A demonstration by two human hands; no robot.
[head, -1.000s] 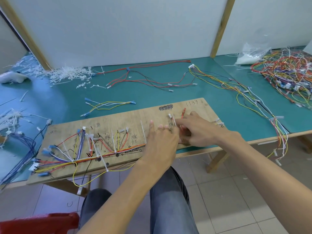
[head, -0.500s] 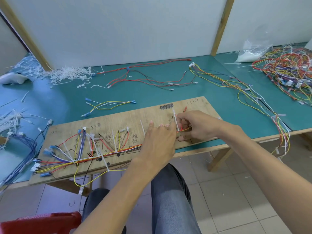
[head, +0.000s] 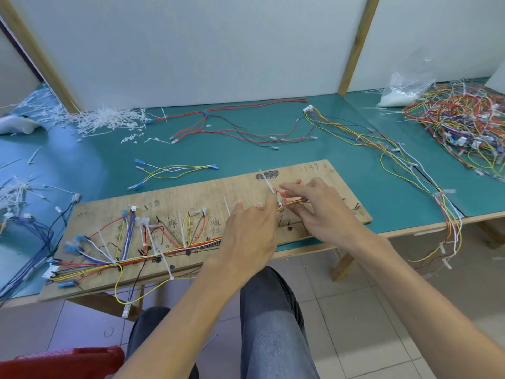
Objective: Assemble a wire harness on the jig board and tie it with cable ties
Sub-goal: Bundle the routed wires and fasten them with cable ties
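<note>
The wooden jig board (head: 246,187) lies on the green table with the wire harness (head: 164,255) routed along its near edge; several white ties bind the harness at its left part. A white cable tie (head: 266,181) stands up from the red and orange wires (head: 285,199) near the board's middle, its tail leaning left. My left hand (head: 251,231) pinches this tie at its base with the fingertips. My right hand (head: 322,212) is just right of it, thumb and fingers closed on the same wires. The loop itself is hidden by the fingers.
Loose red and black wires (head: 232,129) and a small yellow-white wire set (head: 175,170) lie behind the board. A multicoloured wire pile (head: 464,127) sits at the right, another harness (head: 410,170) drapes over the table edge, and cut tie scraps (head: 103,119) lie at the back left.
The tie's tail has come free of my right hand and now leans left with my left fingertips on it. My right hand has shifted slightly right along the wires.
</note>
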